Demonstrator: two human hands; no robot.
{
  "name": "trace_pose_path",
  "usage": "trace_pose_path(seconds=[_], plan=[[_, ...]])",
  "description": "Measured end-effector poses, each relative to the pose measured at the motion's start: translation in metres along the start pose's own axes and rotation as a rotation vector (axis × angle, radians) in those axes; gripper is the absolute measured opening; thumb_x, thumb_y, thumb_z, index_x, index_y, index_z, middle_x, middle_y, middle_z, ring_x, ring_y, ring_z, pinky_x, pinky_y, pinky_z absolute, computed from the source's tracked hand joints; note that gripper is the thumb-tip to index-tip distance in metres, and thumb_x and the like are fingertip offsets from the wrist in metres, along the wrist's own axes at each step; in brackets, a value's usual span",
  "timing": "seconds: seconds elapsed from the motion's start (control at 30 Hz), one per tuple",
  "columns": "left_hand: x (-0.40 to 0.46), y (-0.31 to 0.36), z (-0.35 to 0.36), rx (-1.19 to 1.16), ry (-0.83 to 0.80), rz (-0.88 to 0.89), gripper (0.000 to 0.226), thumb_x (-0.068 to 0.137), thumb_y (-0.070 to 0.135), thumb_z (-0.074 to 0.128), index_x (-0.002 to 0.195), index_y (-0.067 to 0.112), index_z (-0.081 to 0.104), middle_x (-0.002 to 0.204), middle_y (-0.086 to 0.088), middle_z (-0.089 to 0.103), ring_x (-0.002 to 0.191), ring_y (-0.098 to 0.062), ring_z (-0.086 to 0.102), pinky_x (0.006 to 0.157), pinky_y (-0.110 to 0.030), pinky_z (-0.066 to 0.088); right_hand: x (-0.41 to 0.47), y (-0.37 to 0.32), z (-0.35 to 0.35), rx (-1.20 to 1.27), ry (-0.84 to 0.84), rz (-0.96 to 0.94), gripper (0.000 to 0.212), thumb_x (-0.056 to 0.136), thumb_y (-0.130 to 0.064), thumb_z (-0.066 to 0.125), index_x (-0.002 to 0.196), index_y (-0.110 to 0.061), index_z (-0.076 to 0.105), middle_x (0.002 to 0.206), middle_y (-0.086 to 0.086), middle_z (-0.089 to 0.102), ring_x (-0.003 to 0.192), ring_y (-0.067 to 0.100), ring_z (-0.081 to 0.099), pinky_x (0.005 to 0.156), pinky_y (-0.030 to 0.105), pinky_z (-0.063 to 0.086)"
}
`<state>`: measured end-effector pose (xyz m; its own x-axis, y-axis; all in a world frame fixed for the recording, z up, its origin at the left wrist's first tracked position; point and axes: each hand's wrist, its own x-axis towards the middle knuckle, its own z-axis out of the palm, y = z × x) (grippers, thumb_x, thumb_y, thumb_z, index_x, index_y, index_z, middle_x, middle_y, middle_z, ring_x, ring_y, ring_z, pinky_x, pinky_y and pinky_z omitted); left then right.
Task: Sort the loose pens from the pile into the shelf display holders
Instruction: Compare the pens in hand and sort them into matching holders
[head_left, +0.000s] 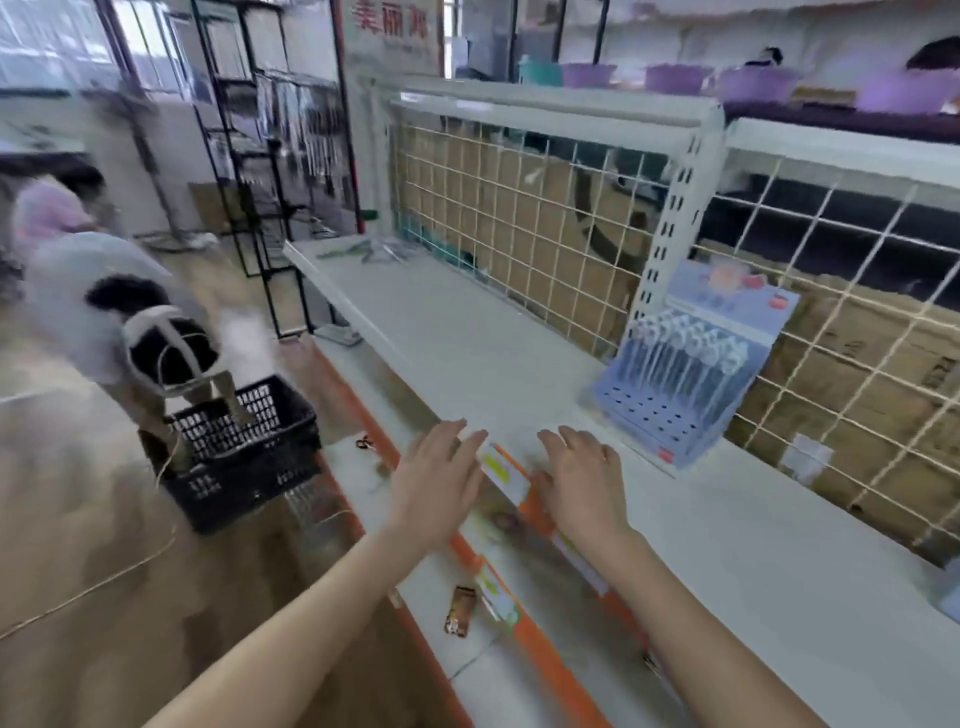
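Note:
A light blue display holder (670, 415) stands on the white shelf (467, 332), against the wire grid back, right of centre. Several pale pens (691, 348) stand in its upper row; the lower holes show nothing in them. My left hand (441, 478) and my right hand (582, 483) hover over the shelf's front edge, both with fingers straight and holding nothing. The right hand is just left of the holder's base. A loose pile of pens (374, 249) lies at the far left end of the shelf, blurred.
A wire grid panel (519, 218) backs the shelf, cardboard behind it. A black plastic basket (244, 457) sits on the floor at left, with a bent-over person (104, 301) beside it. Orange price strips (550, 665) edge the lower shelf. A small brown packet (460, 610) lies below.

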<state>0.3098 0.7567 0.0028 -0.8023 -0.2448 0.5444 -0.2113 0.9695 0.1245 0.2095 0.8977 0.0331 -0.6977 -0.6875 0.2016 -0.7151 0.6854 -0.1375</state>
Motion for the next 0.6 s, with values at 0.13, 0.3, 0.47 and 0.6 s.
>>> trace_pose_path(seconds=[0.13, 0.3, 0.47, 0.6], plan=[[0.01, -0.067, -0.012, 0.008, -0.018, -0.111, 0.04, 0.085, 0.03, 0.041, 0.114, 0.013, 0.063, 0.112, -0.009, 0.063, 0.099, -0.029, 0.062, 0.084, -0.047, 0.051, 0.039, -0.05, 0.017, 0.009, -0.022, -0.07, 0.038, 0.092, -0.023, 0.049, 0.129, -0.016, 0.049, 0.131, 0.005, 0.049, 0.126, 0.028, 0.041, 0.099, 0.038, 0.031], [0.023, -0.131, -0.004, 0.025, -0.042, -0.196, 0.043, 0.088, 0.032, 0.038, 0.119, 0.013, 0.06, 0.115, -0.01, 0.063, 0.106, -0.028, 0.061, 0.088, -0.045, 0.051, 0.095, -0.088, 0.039, 0.018, -0.063, -0.139, 0.038, 0.097, -0.024, 0.039, 0.135, -0.021, 0.039, 0.137, 0.0, 0.042, 0.129, 0.023, 0.033, 0.101, 0.033, 0.027], [0.048, -0.197, 0.02, 0.029, -0.103, -0.254, 0.044, 0.09, 0.035, 0.036, 0.118, 0.012, 0.06, 0.118, -0.012, 0.062, 0.109, -0.03, 0.06, 0.09, -0.042, 0.049, 0.171, -0.122, 0.064, 0.049, -0.083, -0.155, 0.038, 0.098, -0.024, 0.04, 0.136, -0.021, 0.039, 0.138, 0.001, 0.042, 0.127, 0.023, 0.036, 0.1, 0.032, 0.029], [0.095, -0.263, 0.037, 0.049, -0.094, -0.258, 0.037, 0.09, 0.027, 0.054, 0.123, 0.011, 0.058, 0.121, -0.013, 0.06, 0.111, -0.032, 0.058, 0.091, -0.044, 0.047, 0.247, -0.145, 0.089, 0.117, -0.103, -0.144, 0.038, 0.097, -0.022, 0.039, 0.135, -0.021, 0.039, 0.137, 0.001, 0.043, 0.127, 0.022, 0.036, 0.1, 0.031, 0.028]])
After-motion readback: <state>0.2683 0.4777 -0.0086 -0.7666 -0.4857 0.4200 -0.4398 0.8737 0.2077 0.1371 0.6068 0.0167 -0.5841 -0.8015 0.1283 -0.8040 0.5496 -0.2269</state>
